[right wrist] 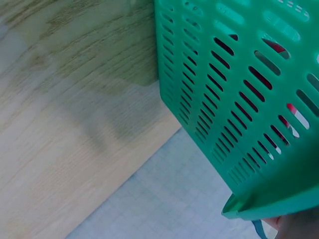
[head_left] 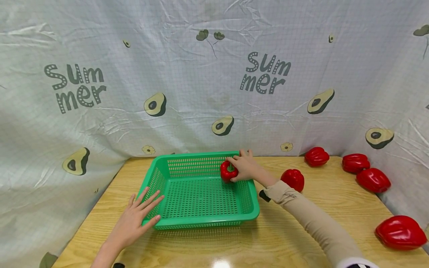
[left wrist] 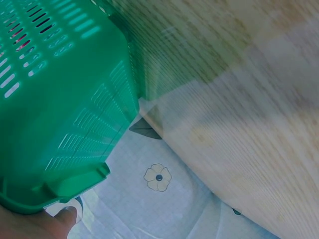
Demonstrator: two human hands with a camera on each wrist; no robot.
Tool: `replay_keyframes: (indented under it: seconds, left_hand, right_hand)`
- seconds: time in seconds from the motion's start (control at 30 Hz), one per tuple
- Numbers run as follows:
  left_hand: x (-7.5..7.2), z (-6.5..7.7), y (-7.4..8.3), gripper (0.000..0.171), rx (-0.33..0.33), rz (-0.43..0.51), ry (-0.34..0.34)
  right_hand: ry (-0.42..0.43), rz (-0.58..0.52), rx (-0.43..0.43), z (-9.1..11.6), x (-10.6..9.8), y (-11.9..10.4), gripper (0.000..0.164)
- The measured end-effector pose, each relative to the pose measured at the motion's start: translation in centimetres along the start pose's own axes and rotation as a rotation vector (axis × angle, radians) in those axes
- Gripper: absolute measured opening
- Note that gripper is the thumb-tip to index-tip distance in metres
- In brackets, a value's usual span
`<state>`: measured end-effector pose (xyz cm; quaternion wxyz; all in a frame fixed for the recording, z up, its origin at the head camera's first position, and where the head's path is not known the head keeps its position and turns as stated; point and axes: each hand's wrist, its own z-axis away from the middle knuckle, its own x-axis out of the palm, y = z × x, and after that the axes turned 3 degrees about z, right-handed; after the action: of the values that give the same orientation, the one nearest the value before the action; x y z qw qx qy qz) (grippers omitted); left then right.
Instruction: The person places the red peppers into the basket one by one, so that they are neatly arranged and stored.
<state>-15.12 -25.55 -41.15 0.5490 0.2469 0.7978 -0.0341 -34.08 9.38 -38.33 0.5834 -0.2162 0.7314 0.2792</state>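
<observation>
A green plastic basket (head_left: 204, 219) with slotted walls stands on the wooden table. My right hand (head_left: 246, 167) reaches over its back right corner and holds a red bell pepper (head_left: 226, 175) with a green stem, thumb on the near side and fingers on the far side. This pepper is inside the basket, close to the back wall. At the front left corner my left hand (head_left: 132, 220) lies with fingers spread and straight over the rim. The left wrist view shows the basket's outer wall (left wrist: 65, 104) with part of that hand below; the right wrist view shows slotted wall (right wrist: 224, 99).
Just right of the basket another red bell pepper (head_left: 293, 180) lies partly behind my right sleeve (head_left: 311, 219). Several more red peppers, one by the back edge (head_left: 316, 156) and one at the front right (head_left: 400, 232), lie rightward. A printed cloth (head_left: 187, 74) hangs behind the table (head_left: 285, 238).
</observation>
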Motion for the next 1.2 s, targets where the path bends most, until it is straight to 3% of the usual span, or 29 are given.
replay_keyframes:
  seconds: [0.33,0.9,1.2]
  left_hand:
    - [-0.1,-0.2,0.2,0.057,-0.009,0.004,-0.008]
    - [-0.2,-0.4,0.4,0.056,-0.013,-0.005,-0.012]
    - [-0.1,-0.3,0.4,0.055,-0.018,0.013,-0.015]
  right_hand:
    - [-0.111,0.089,0.018,-0.9,0.2,-0.2,0.076]
    - [-0.098,0.076,0.059,-0.9,0.3,-0.1,0.075]
    - [-0.027,0.019,0.054,0.2,-0.1,-0.1,0.070]
